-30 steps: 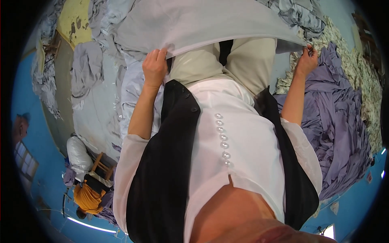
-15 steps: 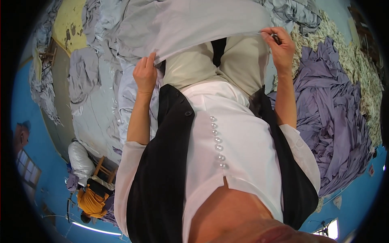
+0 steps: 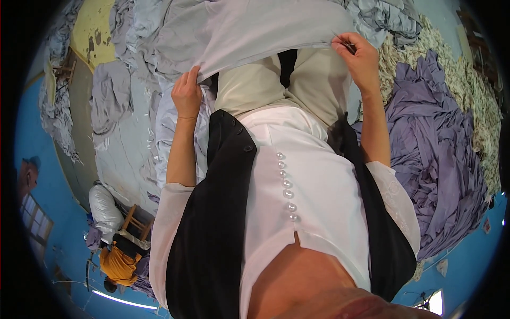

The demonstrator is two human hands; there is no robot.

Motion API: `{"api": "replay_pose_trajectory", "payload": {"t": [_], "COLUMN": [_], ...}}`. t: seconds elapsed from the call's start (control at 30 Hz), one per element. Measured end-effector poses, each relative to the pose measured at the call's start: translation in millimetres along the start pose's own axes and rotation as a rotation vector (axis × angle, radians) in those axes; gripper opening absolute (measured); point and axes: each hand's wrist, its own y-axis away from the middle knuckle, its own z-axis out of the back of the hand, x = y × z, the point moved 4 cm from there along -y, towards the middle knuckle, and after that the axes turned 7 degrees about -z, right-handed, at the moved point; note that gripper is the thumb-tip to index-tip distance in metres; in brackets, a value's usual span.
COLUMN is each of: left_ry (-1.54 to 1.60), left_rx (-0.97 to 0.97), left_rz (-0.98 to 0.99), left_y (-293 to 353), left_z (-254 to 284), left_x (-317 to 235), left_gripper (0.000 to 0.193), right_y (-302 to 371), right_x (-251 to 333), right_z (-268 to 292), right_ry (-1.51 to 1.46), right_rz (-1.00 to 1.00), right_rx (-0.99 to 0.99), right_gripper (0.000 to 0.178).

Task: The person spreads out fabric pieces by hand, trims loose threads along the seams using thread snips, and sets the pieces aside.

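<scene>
A large sheet of grey fabric lies across my lap, its near edge drawn out between my two hands. My left hand is closed, pinching the left end of that edge. On the right, my right hand is closed near the edge's other end. Its fingers hold a small dark metal tool that looks like thread snips, with thin points showing past the fingertips. Thumb and forefinger also meet the fabric there. The tool's rear part is hidden in the palm.
Purple fabric is heaped on my right, beside a patterned cream pile. Crumpled grey cloth lies to the left. Beyond it are a white sack, a wooden stool and a person in an orange top.
My right hand has shifted slightly left and turned, so the tool's points now show. My left hand has moved slightly left and down. The fabric edge moved a little with them.
</scene>
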Motion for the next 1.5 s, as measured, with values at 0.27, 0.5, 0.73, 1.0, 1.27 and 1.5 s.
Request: {"api": "replay_pose_trajectory", "payload": {"t": [0.27,0.5,0.73,1.0,1.27,1.5], "left_ry": [0.019,0.031,-0.065,-0.152,-0.166,-0.121], "left_rx": [0.013,-0.031,-0.191,-0.134,-0.023,-0.046], "left_rz": [0.003,0.027,0.037,-0.245,-0.139,-0.074], "left_y": [-3,-4,-30,-5,17,25], "left_z": [-4,-6,21,14,-7,-7], "left_x": [0,5,-1,-38,-28,-27], "left_gripper": [0.049,0.046,0.049,0.057,0.055,0.049], "right_y": [29,44,1,37,43,49], "right_x": [1,6,27,-27,-60,19], "right_z": [10,1,-3,28,28,16], "right_ry": [-0.029,0.074,0.355,0.225,0.219,0.133], "right_rz": [0.035,-0.172,0.411,0.370,0.074,0.223], "right_rx": [0.033,0.349,-0.206,-0.369,-0.344,-0.333], "right_gripper": [0.016,0.019,0.025,0.025,0.015,0.014]}}
